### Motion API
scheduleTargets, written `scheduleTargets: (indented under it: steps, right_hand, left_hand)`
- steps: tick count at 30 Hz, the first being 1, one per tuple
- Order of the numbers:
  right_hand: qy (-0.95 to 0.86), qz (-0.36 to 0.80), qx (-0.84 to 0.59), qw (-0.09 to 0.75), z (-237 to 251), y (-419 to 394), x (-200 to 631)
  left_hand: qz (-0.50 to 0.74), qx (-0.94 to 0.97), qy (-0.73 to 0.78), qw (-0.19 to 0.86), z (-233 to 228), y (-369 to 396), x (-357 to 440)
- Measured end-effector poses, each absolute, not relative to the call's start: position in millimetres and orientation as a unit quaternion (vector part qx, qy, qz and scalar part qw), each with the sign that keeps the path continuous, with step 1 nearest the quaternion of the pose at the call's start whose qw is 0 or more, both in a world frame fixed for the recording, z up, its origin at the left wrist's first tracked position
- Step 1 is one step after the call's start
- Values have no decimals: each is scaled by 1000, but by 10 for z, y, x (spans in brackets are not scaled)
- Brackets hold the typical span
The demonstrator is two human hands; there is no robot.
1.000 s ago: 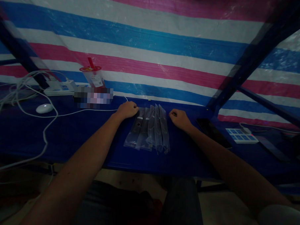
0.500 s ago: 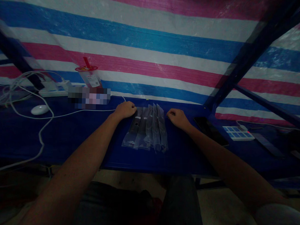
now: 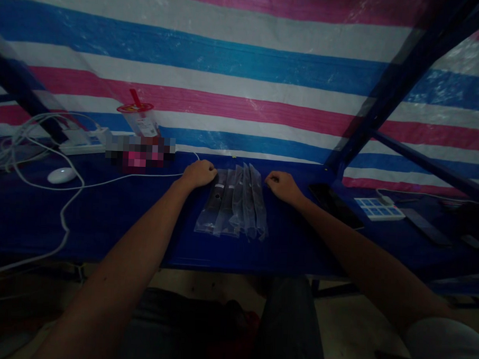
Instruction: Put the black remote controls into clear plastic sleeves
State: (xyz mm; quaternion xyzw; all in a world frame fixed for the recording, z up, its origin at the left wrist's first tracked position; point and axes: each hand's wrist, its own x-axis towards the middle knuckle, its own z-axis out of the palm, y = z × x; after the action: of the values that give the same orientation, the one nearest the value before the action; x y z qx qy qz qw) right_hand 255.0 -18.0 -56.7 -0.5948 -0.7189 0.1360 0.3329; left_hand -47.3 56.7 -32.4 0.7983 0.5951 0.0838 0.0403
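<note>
Several clear plastic bags (image 3: 238, 206) with dark items inside lie side by side on the blue table (image 3: 204, 257); what the dark items are is too dim to tell. To the left of the bags' far end rests my left hand (image 3: 200, 173), its fingers curled closed, with nothing visible in it. My right hand (image 3: 282, 185) lies on the other side, likewise curled into a loose fist with nothing showing in it. A small gap separates it from the rightmost bag.
At left are a white mouse (image 3: 62, 175), white cables (image 3: 65, 214), a power strip (image 3: 84, 147) and a lidded cup (image 3: 141, 119). On the right lie a dark phone-like slab (image 3: 336, 205) and a blue-and-white block (image 3: 378, 209). A striped sheet (image 3: 244, 68) hangs behind.
The view has shifted slightly. Both hands and the bags keep the same places on the table.
</note>
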Motion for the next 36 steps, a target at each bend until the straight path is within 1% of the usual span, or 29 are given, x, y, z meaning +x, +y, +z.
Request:
scheduleTargets:
  steps: [9,13,15,18,21,25,28,32,36]
  right_hand:
    - [-718,138,-593,338,-557,-195,2539]
    - [-690,165,-591,384,-546,-206,2514]
    - [-675,179,-574,427,-521,-230,2479]
    - [-685,182,-528,468,-473,-305,2391]
    - [-720,156,-508,446,-446,-411,2275]
    - [-746,132,-512,404,-465,-515,2143]
    - [-755,114,-521,381,-490,-538,2097]
    - [-745,123,-551,356,-478,-551,2074]
    - [-740,138,-575,320,-416,-598,2052]
  left_hand:
    - [106,799,591,41,-326,564,-466]
    - [111,801,586,49,-280,534,-426]
    - [99,800,587,77,-221,484,-377]
    - [54,775,606,170,-117,380,-286]
    - [40,754,618,219,-45,289,-212]
    - [65,731,634,243,-32,226,-156]
    - [72,735,634,229,-47,191,-109]
    - [91,761,619,172,-65,135,-5]
    - [121,768,603,181,-119,96,123]
